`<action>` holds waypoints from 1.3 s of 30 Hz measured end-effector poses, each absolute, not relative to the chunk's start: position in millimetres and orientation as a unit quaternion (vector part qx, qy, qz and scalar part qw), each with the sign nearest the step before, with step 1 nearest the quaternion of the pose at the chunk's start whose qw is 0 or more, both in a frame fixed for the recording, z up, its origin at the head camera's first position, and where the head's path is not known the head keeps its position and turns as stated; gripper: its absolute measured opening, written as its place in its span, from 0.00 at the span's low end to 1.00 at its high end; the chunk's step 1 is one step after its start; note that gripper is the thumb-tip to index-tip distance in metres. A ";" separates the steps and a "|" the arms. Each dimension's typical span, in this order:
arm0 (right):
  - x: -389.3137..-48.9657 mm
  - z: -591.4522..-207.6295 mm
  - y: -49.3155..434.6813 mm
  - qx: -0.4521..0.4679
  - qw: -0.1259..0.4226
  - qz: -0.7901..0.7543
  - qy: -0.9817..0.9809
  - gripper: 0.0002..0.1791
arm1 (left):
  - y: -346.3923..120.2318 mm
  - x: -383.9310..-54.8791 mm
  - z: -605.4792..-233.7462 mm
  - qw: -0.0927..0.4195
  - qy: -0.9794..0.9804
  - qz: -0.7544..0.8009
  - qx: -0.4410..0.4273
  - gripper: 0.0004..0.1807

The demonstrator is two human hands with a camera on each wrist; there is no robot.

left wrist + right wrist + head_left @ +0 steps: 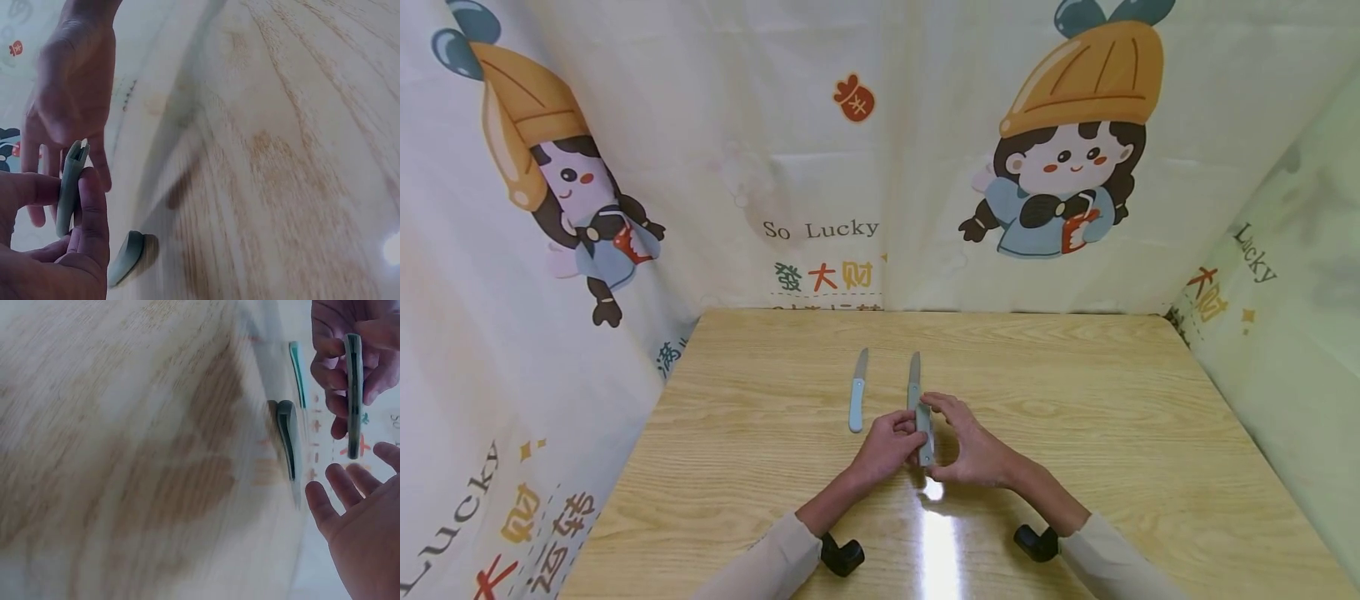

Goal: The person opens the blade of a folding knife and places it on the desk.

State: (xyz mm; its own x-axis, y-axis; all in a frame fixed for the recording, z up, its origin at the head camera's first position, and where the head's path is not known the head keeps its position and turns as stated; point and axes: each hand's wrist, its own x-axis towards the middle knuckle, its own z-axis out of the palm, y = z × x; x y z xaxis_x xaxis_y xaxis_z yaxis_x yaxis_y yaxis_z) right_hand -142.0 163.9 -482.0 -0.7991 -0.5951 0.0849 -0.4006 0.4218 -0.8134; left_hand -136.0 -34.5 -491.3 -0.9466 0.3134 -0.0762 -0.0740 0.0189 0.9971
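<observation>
A grey-green folding knife [926, 442] is pinched upright between the thumb and fingers of my left hand [887, 446]. Its blade looks folded along the handle, and the long slot of this held knife [354, 394] faces the right wrist camera. My right hand [977, 448] is spread around the knife's right side, thumb near the lower end and fingertips by the upper end. In the right wrist view, the right hand's fingers [342, 485] stand apart from the handle. Just beyond the hands lies a second grey-green knife [914, 382], blade out and pointing away.
Left of that one, a light blue knife [857, 404] lies unfolded on the wooden table [760, 483], its blade also pointing away. Printed curtains [925, 167] hang behind the table and along both sides. A bright light reflection shows on the tabletop near the front.
</observation>
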 end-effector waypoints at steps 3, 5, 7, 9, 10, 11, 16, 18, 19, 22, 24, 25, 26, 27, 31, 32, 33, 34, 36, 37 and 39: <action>-141.9 -484.9 163.9 -0.262 0.122 -0.493 0.821 0.51 | -34.6 -136.1 -488.8 0.142 0.698 0.697 0.081 0.24; -142.1 -486.9 162.9 -0.220 0.133 -0.541 0.801 0.44 | -34.7 -136.1 -488.1 0.144 0.698 0.697 0.080 0.24; -141.9 -488.4 161.1 -0.172 0.143 -0.597 0.771 0.36 | -35.3 -135.9 -487.8 0.146 0.697 0.698 0.081 0.25; -141.8 -489.6 158.8 -0.125 0.149 -0.644 0.740 0.31 | -35.9 -135.8 -488.5 0.146 0.695 0.699 0.083 0.25; -141.7 -490.1 157.5 -0.102 0.152 -0.662 0.727 0.30 | -36.2 -135.8 -489.1 0.145 0.696 0.699 0.084 0.25; -141.4 -490.6 156.5 -0.080 0.156 -0.678 0.714 0.29 | -36.4 -135.6 -489.0 0.145 0.696 0.699 0.085 0.25; -140.0 -496.1 153.5 -0.010 0.170 -0.708 0.686 0.26 | -37.5 -134.3 -490.7 0.147 0.701 0.692 0.092 0.26; -139.2 -499.2 153.1 0.003 0.174 -0.711 0.681 0.23 | -37.9 -133.3 -490.6 0.154 0.702 0.689 0.093 0.26; -138.8 -500.5 153.0 0.007 0.177 -0.714 0.677 0.22 | -38.0 -132.8 -490.3 0.157 0.703 0.687 0.094 0.26; -137.6 -503.6 152.7 0.013 0.182 -0.723 0.666 0.18 | -38.6 -131.3 -489.5 0.166 0.704 0.684 0.098 0.26; -136.8 -504.7 152.2 0.016 0.184 -0.727 0.662 0.16 | -39.0 -130.6 -490.2 0.170 0.704 0.683 0.098 0.26; -136.5 -504.8 151.9 0.020 0.184 -0.729 0.659 0.16 | -39.1 -130.3 -490.8 0.170 0.703 0.683 0.098 0.26; -136.3 -504.9 151.6 0.024 0.184 -0.730 0.658 0.15 | -39.3 -130.0 -491.4 0.171 0.703 0.683 0.099 0.26; -136.0 -505.1 151.4 0.028 0.183 -0.730 0.658 0.14 | -39.4 -129.7 -491.8 0.171 0.703 0.683 0.100 0.26; -135.3 -503.8 150.2 0.038 0.182 -0.731 0.656 0.13 | -39.7 -129.4 -493.0 0.172 0.704 0.682 0.100 0.26; -135.4 -503.7 150.2 0.038 0.183 -0.731 0.657 0.13 | -39.7 -129.6 -492.9 0.171 0.703 0.683 0.101 0.26; -135.4 -503.3 150.2 0.037 0.185 -0.730 0.657 0.13 | -39.6 -129.8 -493.0 0.171 0.704 0.682 0.098 0.26; -135.3 -502.6 150.2 0.035 0.187 -0.730 0.657 0.14 | -39.7 -130.1 -493.1 0.172 0.704 0.682 0.097 0.26; -135.0 -501.6 150.5 0.032 0.192 -0.728 0.658 0.15 | -39.8 -130.8 -493.3 0.173 0.704 0.682 0.096 0.26; -134.9 -501.5 150.8 0.030 0.194 -0.726 0.659 0.16 | -39.9 -131.1 -493.2 0.174 0.703 0.683 0.096 0.26; -134.3 -501.6 151.5 0.024 0.197 -0.725 0.660 0.17 | -40.1 -131.5 -493.4 0.175 0.702 0.683 0.097 0.26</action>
State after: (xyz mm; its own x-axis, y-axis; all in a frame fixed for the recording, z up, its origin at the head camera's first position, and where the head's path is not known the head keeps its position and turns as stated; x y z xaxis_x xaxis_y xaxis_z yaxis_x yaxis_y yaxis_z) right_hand -134.3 151.5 -501.6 -0.9214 -0.2531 -0.2951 0.3175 -0.0518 -0.9468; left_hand -131.5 -40.1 -493.4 -0.9198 0.3755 -0.1139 -0.1036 0.0474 0.9935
